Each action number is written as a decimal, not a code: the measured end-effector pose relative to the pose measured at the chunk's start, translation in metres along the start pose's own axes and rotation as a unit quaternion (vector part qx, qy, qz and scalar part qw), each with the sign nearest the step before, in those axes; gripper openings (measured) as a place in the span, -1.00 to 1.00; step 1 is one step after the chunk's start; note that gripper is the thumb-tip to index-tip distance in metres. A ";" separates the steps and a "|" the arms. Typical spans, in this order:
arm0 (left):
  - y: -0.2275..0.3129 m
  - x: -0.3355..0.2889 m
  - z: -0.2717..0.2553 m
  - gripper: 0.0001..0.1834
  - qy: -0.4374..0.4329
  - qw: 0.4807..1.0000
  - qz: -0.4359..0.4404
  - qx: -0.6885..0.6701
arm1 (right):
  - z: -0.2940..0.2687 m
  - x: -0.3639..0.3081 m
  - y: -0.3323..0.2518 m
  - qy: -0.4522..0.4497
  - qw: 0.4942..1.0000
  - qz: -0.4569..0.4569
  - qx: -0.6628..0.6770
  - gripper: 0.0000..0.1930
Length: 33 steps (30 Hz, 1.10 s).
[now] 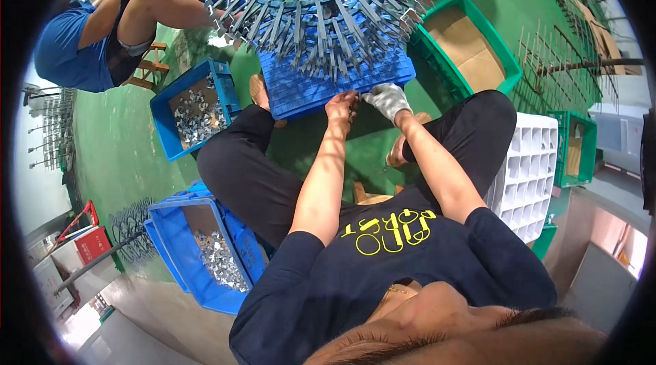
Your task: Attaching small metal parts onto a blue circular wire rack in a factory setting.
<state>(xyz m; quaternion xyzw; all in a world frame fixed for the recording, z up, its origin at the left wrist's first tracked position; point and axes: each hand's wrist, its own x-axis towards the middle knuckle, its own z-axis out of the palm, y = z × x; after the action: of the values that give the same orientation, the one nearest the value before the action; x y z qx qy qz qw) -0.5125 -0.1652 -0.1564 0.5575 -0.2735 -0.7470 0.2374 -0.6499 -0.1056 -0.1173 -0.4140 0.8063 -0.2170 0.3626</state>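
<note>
A tiered, round metal rack [321,6] is filling twelve o'clock from the hands, its grey prongs overhanging a blue crate [297,91] and crowding the space just beyond them. A blue-shirted person [78,47] is sitting between nine and ten. A green crate [495,40] lined with brown card is standing at two, a white gridded crate [529,177] at four; blue bins [161,126] holding silvery metal pieces [198,115] are sitting at nine and between seven and eight. By the blue crate's near edge, the bare left hand [342,106] is curling its fingers around something small [352,113] and dark — too blurred to show its shape. The gloved right hand [387,100] is bending close beside it; whether it is grasping anything, I cannot tell.
</note>
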 end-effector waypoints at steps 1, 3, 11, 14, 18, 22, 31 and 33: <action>-0.001 0.002 0.001 -0.85 0.012 1.000 0.012 -0.003 | -0.002 -0.001 -0.005 -0.010 1.000 0.000 -0.018 -0.68; -0.002 0.004 0.004 -0.85 0.024 0.999 0.022 -0.003 | -0.003 -0.002 -0.011 -0.021 0.999 0.002 -0.035 -0.69; 0.008 0.019 0.019 -0.85 0.010 0.999 -0.045 -0.015 | 0.001 -0.001 -0.013 0.066 0.991 0.068 -0.090 -0.74; 0.006 0.027 0.017 -0.83 -0.014 0.996 -0.070 -0.060 | -0.001 -0.002 -0.013 0.073 0.990 0.077 -0.089 -0.75; 0.002 0.032 0.011 -0.80 -0.072 0.988 -0.063 -0.117 | -0.002 -0.003 -0.013 0.077 0.990 0.075 -0.089 -0.76; 0.007 0.026 0.012 -0.76 -0.052 0.997 -0.039 -0.049 | 0.003 -0.003 -0.008 0.095 0.990 0.079 -0.067 -0.77; 0.028 0.036 -0.019 -0.76 -0.058 0.998 -0.018 0.011 | 0.022 -0.002 -0.027 0.122 0.985 -0.009 -0.120 -0.78; 0.027 0.042 -0.021 -0.76 -0.055 0.998 -0.007 0.010 | 0.026 0.000 -0.029 0.130 0.982 -0.025 -0.137 -0.78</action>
<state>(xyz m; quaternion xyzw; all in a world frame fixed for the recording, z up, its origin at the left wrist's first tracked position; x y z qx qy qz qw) -0.5022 -0.2162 -0.1723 0.5200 -0.2897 -0.7753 0.2111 -0.6155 -0.1235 -0.1154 -0.4476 0.8582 -0.1656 0.1889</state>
